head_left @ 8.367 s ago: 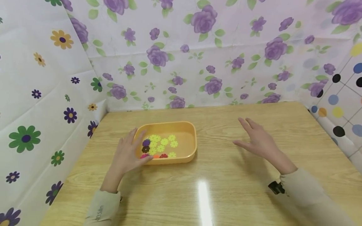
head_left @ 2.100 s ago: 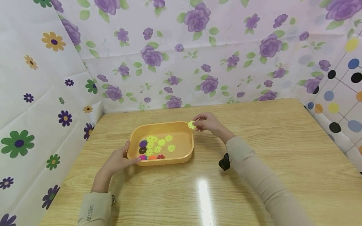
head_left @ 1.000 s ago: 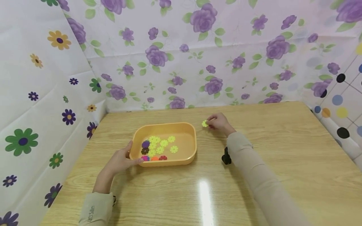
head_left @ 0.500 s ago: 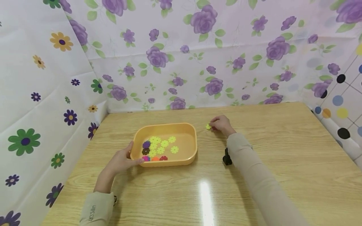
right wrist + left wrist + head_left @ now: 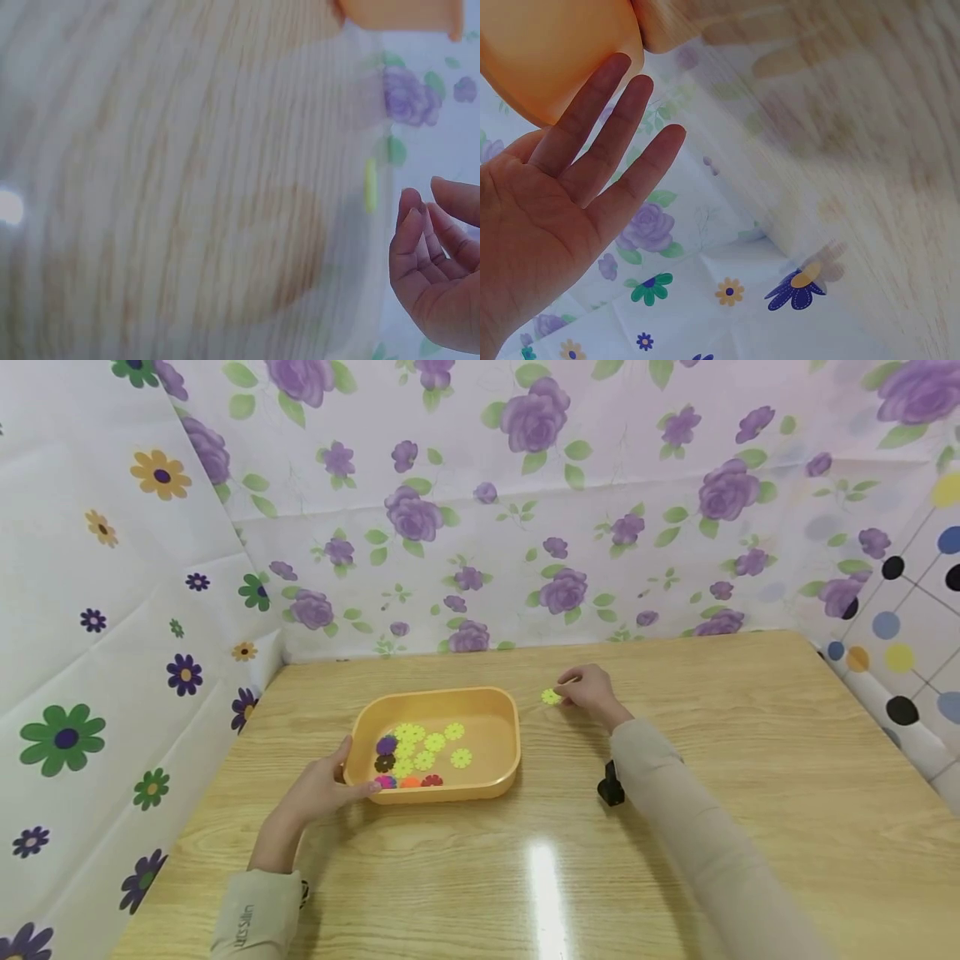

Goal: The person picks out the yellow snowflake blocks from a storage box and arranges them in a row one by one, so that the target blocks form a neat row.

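Note:
A yellow-orange plastic tray [image 5: 480, 789] stands on the wooden table. My left hand [image 5: 311, 797] rests against its near left corner, thumb along the front rim; the left wrist view shows that hand's [image 5: 570, 165] fingers stretched out, some against the tray wall [image 5: 555, 45]. Right of the tray, a yellow flower-shaped plastic piece [image 5: 551, 697] lies on the table. My right hand [image 5: 591, 692] is beside it. In the right wrist view this yellow piece [image 5: 370, 184] appears edge-on, apart from the right hand's [image 5: 442, 277] loosely bent fingers.
Inside the tray sit several more yellow flower pieces [image 5: 424, 760], plus purple [image 5: 386, 745], dark brown [image 5: 384, 763], pink [image 5: 384, 782], orange [image 5: 411, 783] and red [image 5: 432, 781] ones. Flower-printed sheeting [image 5: 480, 518] backs the table. Light glares off the tabletop [image 5: 480, 877] in front.
My right hand lifted a yellow flower piece over the tray's right rim, set it down on the table and released it. My left hand came to the tray's corner and stays there.

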Available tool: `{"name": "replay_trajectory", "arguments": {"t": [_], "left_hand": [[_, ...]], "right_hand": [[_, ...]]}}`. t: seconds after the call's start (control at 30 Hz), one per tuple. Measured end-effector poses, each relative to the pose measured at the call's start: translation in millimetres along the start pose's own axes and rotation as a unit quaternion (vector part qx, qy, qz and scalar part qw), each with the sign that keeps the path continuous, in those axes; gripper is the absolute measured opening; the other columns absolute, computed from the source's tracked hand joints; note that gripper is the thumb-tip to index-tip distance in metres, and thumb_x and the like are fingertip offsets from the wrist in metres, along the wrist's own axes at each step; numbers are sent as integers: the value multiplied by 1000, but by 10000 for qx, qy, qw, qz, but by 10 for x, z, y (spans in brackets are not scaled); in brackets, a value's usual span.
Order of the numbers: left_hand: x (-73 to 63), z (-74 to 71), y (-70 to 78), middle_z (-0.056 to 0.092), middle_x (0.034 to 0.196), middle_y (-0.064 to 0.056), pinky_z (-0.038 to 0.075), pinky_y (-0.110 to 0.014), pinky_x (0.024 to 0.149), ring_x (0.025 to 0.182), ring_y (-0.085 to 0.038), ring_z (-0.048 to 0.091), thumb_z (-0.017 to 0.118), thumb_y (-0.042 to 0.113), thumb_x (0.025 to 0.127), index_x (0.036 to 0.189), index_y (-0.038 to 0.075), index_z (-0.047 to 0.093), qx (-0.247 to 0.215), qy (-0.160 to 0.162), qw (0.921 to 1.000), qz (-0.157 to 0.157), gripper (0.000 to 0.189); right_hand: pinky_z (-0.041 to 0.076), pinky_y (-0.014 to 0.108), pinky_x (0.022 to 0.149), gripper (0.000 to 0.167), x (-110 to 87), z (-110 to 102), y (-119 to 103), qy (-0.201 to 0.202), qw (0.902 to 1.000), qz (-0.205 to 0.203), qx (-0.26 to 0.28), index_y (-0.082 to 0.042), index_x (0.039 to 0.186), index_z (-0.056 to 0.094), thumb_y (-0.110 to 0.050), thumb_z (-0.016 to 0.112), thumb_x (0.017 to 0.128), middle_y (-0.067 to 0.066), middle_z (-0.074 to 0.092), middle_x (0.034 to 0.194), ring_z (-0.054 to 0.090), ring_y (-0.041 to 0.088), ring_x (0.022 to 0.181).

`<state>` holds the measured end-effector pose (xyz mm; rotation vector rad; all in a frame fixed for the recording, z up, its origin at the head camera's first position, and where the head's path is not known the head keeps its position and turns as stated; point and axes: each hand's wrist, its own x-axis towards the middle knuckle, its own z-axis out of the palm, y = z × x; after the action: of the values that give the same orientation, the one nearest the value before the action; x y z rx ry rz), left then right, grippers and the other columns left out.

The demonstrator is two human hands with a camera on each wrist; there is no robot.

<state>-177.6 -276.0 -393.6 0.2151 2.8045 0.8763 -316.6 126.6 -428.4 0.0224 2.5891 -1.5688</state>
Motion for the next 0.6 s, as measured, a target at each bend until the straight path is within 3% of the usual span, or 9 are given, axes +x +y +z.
{"name": "replay_trajectory", "arguments": {"t": [0.1, 0.6], "left_hand": [[-7, -3, 5, 47, 124, -32, 43, -45, 84, 99, -29, 57, 68, 45, 78, 142, -8, 13, 4, 2, 10000, -2, 99], [0, 3, -4, 45, 125, -33, 43, -45, 85, 101, -32, 56, 68, 43, 79, 141, -9, 12, -72, 3, 10000, 61, 98]], "right_hand": [[51, 30, 61, 27, -60, 9, -67, -60, 9999, -58, 105, 7, 106, 62, -8, 62, 84, 22, 65, 91, 63, 17, 61], [50, 44, 70, 28, -275, 61, -281, -240, 9977, -427, 465, 5, 109, 60, -11, 62, 86, 26, 64, 94, 62, 39, 79]]}}
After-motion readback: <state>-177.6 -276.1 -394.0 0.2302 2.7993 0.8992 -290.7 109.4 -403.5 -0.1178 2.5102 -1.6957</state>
